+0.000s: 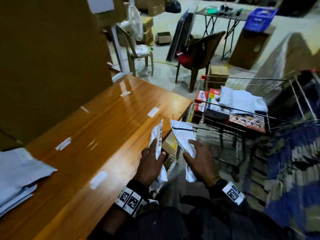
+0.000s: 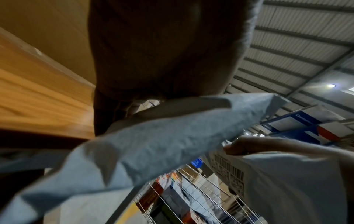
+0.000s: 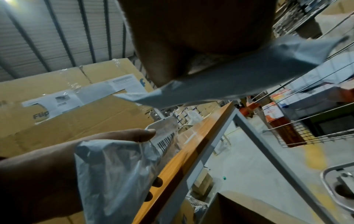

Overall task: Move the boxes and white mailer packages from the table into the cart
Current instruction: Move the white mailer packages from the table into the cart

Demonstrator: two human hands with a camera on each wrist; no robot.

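Observation:
Both hands are beyond the table's right edge, each holding a white mailer. My left hand [image 1: 153, 157] grips a crumpled mailer with black lettering [image 1: 159, 135], seen from below in the left wrist view as a mailer [image 2: 172, 136]. My right hand [image 1: 194, 153] grips a second mailer bearing a printed label [image 1: 181, 134], which the right wrist view shows as a mailer [image 3: 229, 84] under the palm. The wire cart [image 1: 280, 94] stands just right of them and holds several boxes [image 1: 213, 97] and white mailers [image 1: 242, 101]. More white mailers [image 1: 17, 172] lie stacked at the table's left end.
The wooden table [image 1: 90, 132] carries strips of white tape. A big cardboard box [image 1: 52, 58] stands along its far side. Beyond are plastic chairs [image 1: 199, 54], a fan [image 1: 135, 21] and more cartons on the floor. A striped blue cloth [image 1: 294, 170] hangs at the right.

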